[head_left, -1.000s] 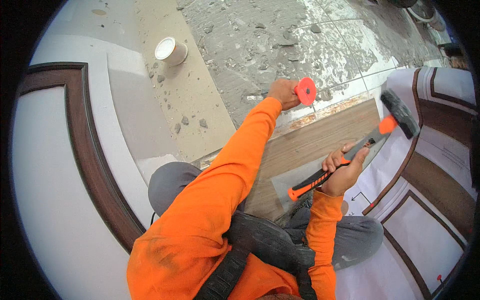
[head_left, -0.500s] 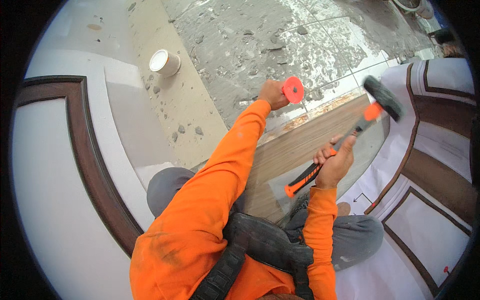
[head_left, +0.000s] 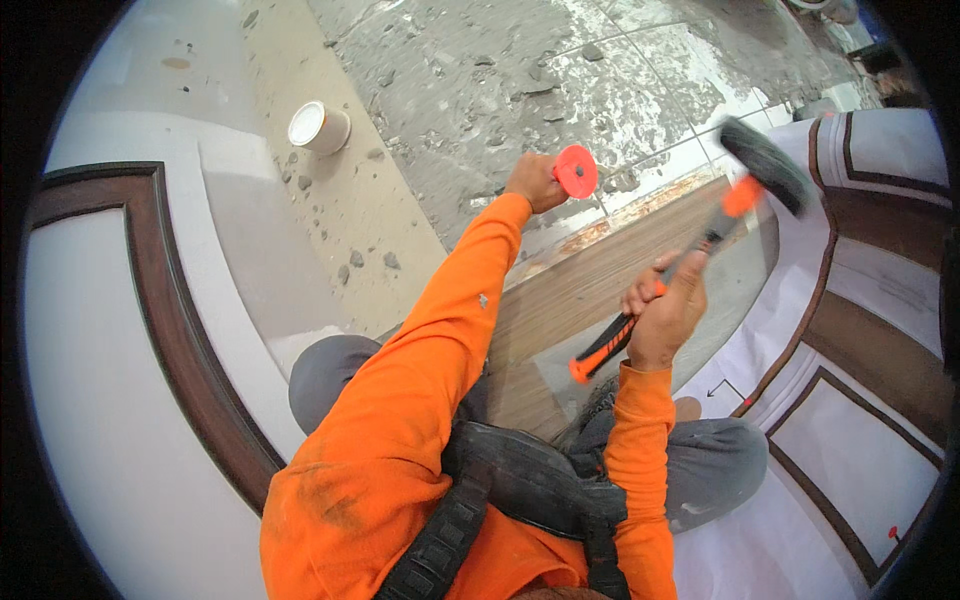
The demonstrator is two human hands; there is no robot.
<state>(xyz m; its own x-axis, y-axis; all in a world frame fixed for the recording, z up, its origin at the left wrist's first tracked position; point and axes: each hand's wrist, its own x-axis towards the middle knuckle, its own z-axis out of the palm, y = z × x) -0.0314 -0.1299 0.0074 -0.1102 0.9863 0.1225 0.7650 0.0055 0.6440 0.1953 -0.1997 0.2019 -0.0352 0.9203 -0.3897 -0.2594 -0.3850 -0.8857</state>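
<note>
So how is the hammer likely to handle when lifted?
The hammer is probably head-heavy, given its thick, dark head. Its straight handle seems stiff. The striped, rubbery-looking grip likely resists slipping in the right hand.

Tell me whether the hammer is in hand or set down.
In hand: the right hand wraps around the hammer, its orange handle end jutting out below.

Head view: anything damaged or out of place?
Yes. The tiled floor looks damaged: rough gray patches break up its white surface. Loose gray chunks lie scattered there and on the beige strip around the white container, like uncleared rubble.
</note>
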